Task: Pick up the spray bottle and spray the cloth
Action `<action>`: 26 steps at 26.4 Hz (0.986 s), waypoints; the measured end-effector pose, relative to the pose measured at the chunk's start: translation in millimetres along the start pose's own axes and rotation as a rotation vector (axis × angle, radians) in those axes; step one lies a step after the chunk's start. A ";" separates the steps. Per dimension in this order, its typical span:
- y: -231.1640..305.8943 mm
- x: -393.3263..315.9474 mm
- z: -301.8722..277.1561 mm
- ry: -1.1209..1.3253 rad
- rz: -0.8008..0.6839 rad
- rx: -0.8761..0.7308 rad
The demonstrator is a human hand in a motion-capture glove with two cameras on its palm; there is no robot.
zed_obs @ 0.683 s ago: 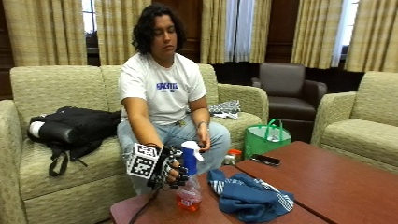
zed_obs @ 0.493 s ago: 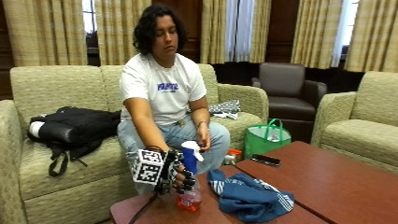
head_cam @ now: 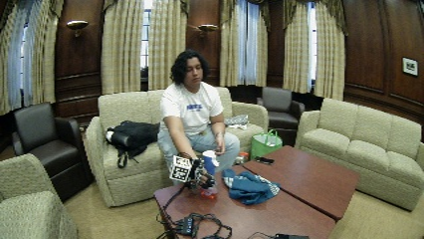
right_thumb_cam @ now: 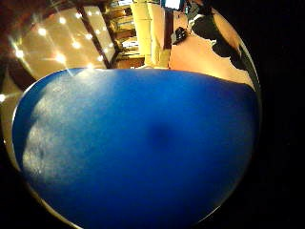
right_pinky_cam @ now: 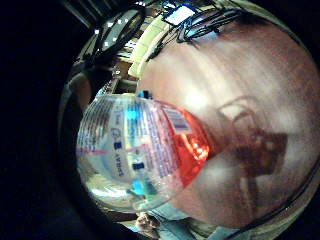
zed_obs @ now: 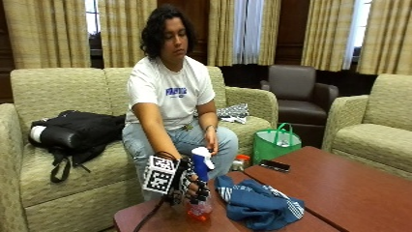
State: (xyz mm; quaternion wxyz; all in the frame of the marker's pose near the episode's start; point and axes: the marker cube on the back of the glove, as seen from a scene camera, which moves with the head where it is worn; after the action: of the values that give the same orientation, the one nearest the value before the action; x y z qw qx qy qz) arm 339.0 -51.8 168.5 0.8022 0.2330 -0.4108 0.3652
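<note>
A clear spray bottle (zed_obs: pixel 200 203) with a blue-and-white head and a little red liquid at the bottom stands on the brown table (zed_obs: pixel 334 188). My gloved right hand (zed_obs: pixel 190 181) grips it around the neck and upper body, fingers curled round it. The bottle body (right_pinky_cam: pixel 140 155) fills the little finger side palm view, and the blue head (right_thumb_cam: pixel 143 152) fills the thumb side view. A crumpled blue cloth (zed_obs: pixel 257 204) with white stripes lies on the table just beside the bottle. In the wide view the hand (head_cam: pixel 194 173), bottle (head_cam: pixel 209 180) and cloth (head_cam: pixel 250 185) sit near the table's corner.
A black phone (zed_obs: pixel 275 166) lies on the table's far edge. A green bag (zed_obs: pixel 275 143) stands on the floor behind it. The person's bare left hand (zed_obs: pixel 210 140) rests on their knee. A black backpack (zed_obs: pixel 74 133) lies on the sofa. Cables (head_cam: pixel 192 225) lie on the table.
My hand has lowered with the bottle, whose base now rests on the table; the grip on its neck is unchanged.
</note>
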 end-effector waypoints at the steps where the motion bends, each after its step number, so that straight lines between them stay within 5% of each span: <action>1: -2.7 -0.9 1.0 0.002 0.000 0.001; 15: -57.9 -15.0 13.2 0.037 -0.037 0.023; 26: -81.0 -23.7 3.0 0.013 -0.091 0.233</action>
State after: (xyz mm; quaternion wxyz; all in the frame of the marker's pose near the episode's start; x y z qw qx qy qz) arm 391.1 -113.7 144.6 0.7881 0.3408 -0.3496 0.3750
